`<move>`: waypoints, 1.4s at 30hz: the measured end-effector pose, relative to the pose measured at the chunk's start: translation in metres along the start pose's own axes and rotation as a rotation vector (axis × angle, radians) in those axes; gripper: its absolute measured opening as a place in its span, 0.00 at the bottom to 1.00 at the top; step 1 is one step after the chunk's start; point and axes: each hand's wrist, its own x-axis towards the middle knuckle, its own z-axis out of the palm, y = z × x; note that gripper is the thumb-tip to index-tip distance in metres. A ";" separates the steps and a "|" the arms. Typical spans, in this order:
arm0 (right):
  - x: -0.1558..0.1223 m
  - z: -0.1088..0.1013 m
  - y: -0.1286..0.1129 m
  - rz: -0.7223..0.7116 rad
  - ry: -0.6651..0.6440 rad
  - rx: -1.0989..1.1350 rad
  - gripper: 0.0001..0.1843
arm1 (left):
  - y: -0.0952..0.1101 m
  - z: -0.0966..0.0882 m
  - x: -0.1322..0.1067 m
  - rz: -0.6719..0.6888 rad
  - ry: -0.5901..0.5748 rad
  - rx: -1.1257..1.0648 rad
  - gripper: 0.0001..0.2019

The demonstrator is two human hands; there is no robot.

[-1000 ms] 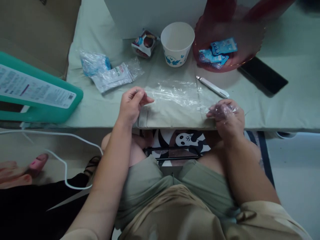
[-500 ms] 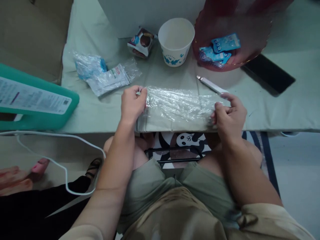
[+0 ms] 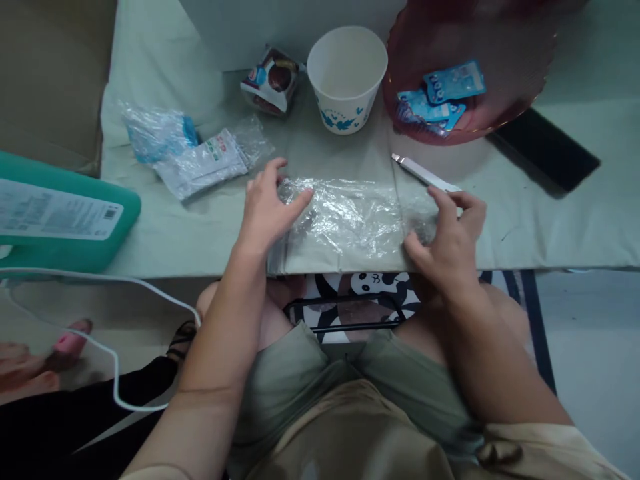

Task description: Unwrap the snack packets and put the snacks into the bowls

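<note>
A crinkled clear plastic bag [image 3: 350, 217] lies spread along the front of the cloth-covered table. At its left end is my left hand [image 3: 270, 203], thumb and fingers apart. My right hand [image 3: 450, 233] hovers at the other end, its thumb and fingers parted around the bag's edge without pinching it. Just beyond the right hand lies a white, slim utility knife [image 3: 423, 172], its tip pointing to the upper left. Further back stands a white paper cup [image 3: 347, 80] with blue leaf prints.
Plastic-wrapped packets [image 3: 200, 163] lie left of the hands, near a green jug [image 3: 65, 213]. Behind are a wrapped snack [image 3: 273, 80] and a reddish glass plate [image 3: 500, 67] holding blue sachets [image 3: 455, 81]. A black phone [image 3: 547, 153] rests at right; a white cable [image 3: 117, 367] hangs at left.
Both hands have let go of the plastic bag and their fingers have spread. The bag, stretched between them before, now lies on the table. The view has shifted slightly.
</note>
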 end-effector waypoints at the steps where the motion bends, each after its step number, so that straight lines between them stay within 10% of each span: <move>1: -0.002 0.000 -0.001 -0.035 -0.033 -0.025 0.37 | 0.001 0.000 -0.002 0.024 -0.031 0.032 0.30; 11: -0.028 -0.031 -0.017 -0.203 -0.186 0.044 0.46 | 0.003 -0.003 -0.002 0.201 -0.335 -0.303 0.31; 19: 0.049 -0.025 -0.040 -0.346 -0.471 0.354 0.47 | 0.025 -0.012 -0.003 0.109 -0.559 -0.703 0.31; 25: 0.067 -0.003 -0.062 -0.274 -0.994 0.579 0.11 | 0.034 -0.037 -0.003 0.053 -0.579 -0.851 0.41; 29: 0.055 0.006 -0.061 0.002 -0.816 0.870 0.14 | 0.024 -0.035 -0.001 -0.041 -0.470 -1.096 0.37; 36: 0.055 0.015 -0.052 0.234 -0.557 1.001 0.23 | 0.028 0.010 -0.009 -0.181 -0.821 -0.765 0.25; 42: 0.058 0.011 -0.040 0.183 -0.745 0.867 0.26 | 0.038 0.016 -0.005 -0.185 -0.612 -0.613 0.13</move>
